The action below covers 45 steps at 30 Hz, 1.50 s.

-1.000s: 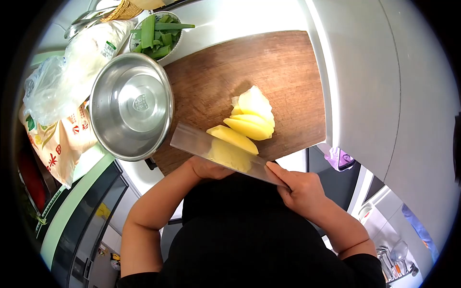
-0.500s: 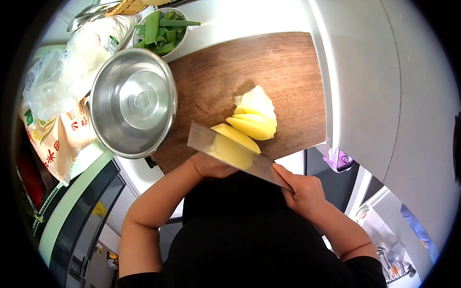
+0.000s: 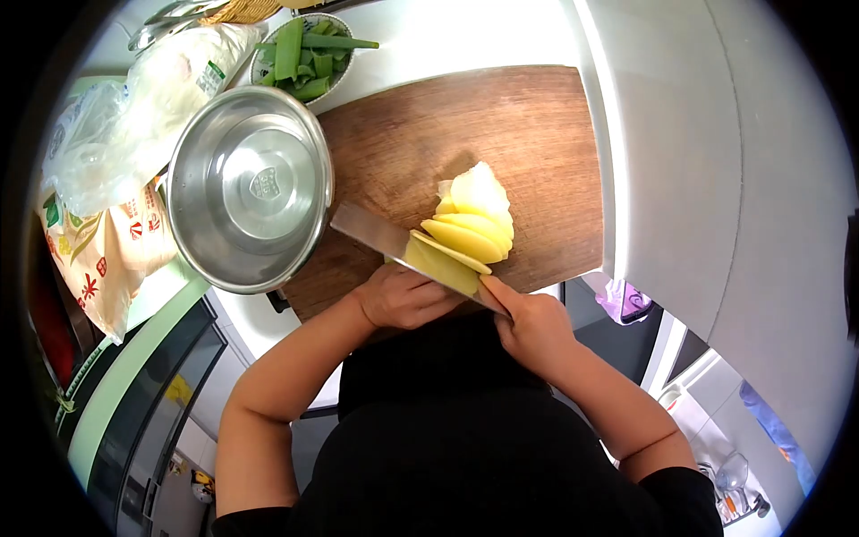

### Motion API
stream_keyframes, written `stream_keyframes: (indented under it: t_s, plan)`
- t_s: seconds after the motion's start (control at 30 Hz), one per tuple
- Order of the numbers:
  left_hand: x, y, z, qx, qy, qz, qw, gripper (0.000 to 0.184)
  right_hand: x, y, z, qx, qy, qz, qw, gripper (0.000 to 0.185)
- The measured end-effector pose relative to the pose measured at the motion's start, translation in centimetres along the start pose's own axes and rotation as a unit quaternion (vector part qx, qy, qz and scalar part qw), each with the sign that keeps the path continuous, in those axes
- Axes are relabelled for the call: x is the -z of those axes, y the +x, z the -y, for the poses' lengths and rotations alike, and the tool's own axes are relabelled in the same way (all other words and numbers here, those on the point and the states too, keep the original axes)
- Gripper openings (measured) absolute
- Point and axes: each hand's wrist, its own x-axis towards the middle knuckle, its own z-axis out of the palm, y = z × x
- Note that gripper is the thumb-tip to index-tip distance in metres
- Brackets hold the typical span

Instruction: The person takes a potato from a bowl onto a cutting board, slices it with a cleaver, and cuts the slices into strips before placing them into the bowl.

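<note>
My right hand (image 3: 539,336) is closed round the handle end of a broad cleaver (image 3: 380,237), its blade slanting across the wooden cutting board (image 3: 528,116). On the near side of the blade, my left hand (image 3: 404,297) has its fingers bent over a peeled potato, which is mostly hidden by the hand and the blade. One thin potato slice (image 3: 452,252) leans along the far face of the cleaver. Beyond it, several yellow potato slices (image 3: 479,219) lie overlapped in a fanned row.
Left of the board stands a steel basin (image 3: 313,192) with nothing in it. Behind that is a bowl of cut green leaves (image 3: 302,58). Plastic bags (image 3: 134,116) and a printed food bag (image 3: 103,259) crowd the left side. A pale wall (image 3: 671,134) borders the right.
The cleaver and my right hand have moved up and left, the blade now lower over the potato. A fresh slice shows beside the blade. More of my left hand is visible.
</note>
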Motion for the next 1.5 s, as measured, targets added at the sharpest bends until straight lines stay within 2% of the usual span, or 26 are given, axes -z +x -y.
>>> stream_keyframes:
  t_s: [0.07, 0.17, 0.27, 0.37, 0.43, 0.5, 0.53, 0.57, 0.6, 0.7, 0.83, 0.93, 1.2, 1.23, 1.3, 1.37, 1.5]
  plan:
    - [-0.1, 0.3, 0.1, -0.049, 0.015, -0.01, 0.999, 0.021, -0.1, 0.6, -0.1, 0.004, 0.006, -0.011, 1.0, 0.046]
    - [0.0, 0.4, -0.3, -0.029, 0.017, -0.017, 0.999, 0.023, 0.0, 1.2, 0.0, -0.015, -0.004, 0.011, 1.0, 0.042]
    - [0.0, 0.4, -0.5, -0.022, 0.019, -0.007, 1.0, 0.025, 0.2, 1.2, -0.5, -0.006, 0.025, -0.013, 1.0, 0.038]
    - [0.1, 0.4, -0.2, -0.028, 0.03, 0.0, 0.999, 0.021, 0.7, 0.5, -0.8, 0.012, 0.075, -0.024, 0.997, 0.04]
    - [-0.2, -0.3, -0.4, -0.03, 0.031, -0.001, 0.999, 0.019, 2.5, -0.9, 0.6, -0.021, 0.09, -0.011, 0.996, 0.047]
    - [-0.9, -1.3, -0.3, 0.063, -0.059, 0.059, 0.994, 0.019, 3.7, -2.0, 1.5, -0.018, 0.101, -0.001, 0.995, 0.048]
    - [-1.0, -1.5, -0.3, 0.121, -0.13, 0.064, 0.982, 0.024, 4.0, -2.4, 1.7, -0.012, 0.11, 0.006, 0.994, 0.048]
    - [-1.1, -1.6, -0.3, 0.166, -0.197, 0.08, 0.963, 0.027, 3.6, -2.8, 1.3, 0.036, 0.081, -0.024, 0.996, 0.046]
    - [-1.3, -1.8, -0.3, 0.211, -0.261, 0.096, 0.937, 0.03, 3.4, -3.0, 1.2, 0.032, 0.082, -0.026, 0.996, 0.046]
    - [-1.2, -2.8, 0.0, 0.184, -0.215, 0.152, 0.947, 0.04, 3.2, -3.4, 1.0, 0.044, 0.073, -0.043, 0.995, 0.045]
    - [-1.5, -3.4, 0.1, 0.2, -0.226, 0.159, 0.94, 0.042, 3.0, -3.5, 1.0, 0.043, 0.069, -0.044, 0.996, 0.044]
    - [-1.9, -4.2, 0.3, 0.163, -0.208, 0.149, 0.953, 0.044, 2.9, -3.6, 1.0, 0.042, 0.057, -0.043, 0.997, 0.045]
    - [-1.6, -3.6, 0.5, 0.213, -0.316, 0.187, 0.905, 0.051, 2.7, -4.0, 0.9, 0.036, 0.026, -0.03, 0.999, 0.051]
    - [-1.7, -3.5, 0.3, 0.213, -0.316, 0.187, 0.905, 0.051, 2.6, -4.2, 0.8, 0.032, 0.014, -0.024, 0.999, 0.052]
    - [-1.9, -3.2, 0.0, 0.229, -0.28, 0.126, 0.924, 0.038, 2.7, -4.6, 0.8, 0.028, 0.0, -0.017, 0.999, 0.053]
    - [-1.6, -2.8, 0.1, 0.222, -0.268, 0.137, 0.927, 0.038, 3.1, -5.0, 0.9, -0.018, -0.012, 0.022, 1.0, 0.056]
    - [-1.7, -2.8, 0.0, 0.209, -0.241, 0.129, 0.939, 0.036, 2.9, -5.3, 0.8, -0.019, -0.016, 0.014, 1.0, 0.055]
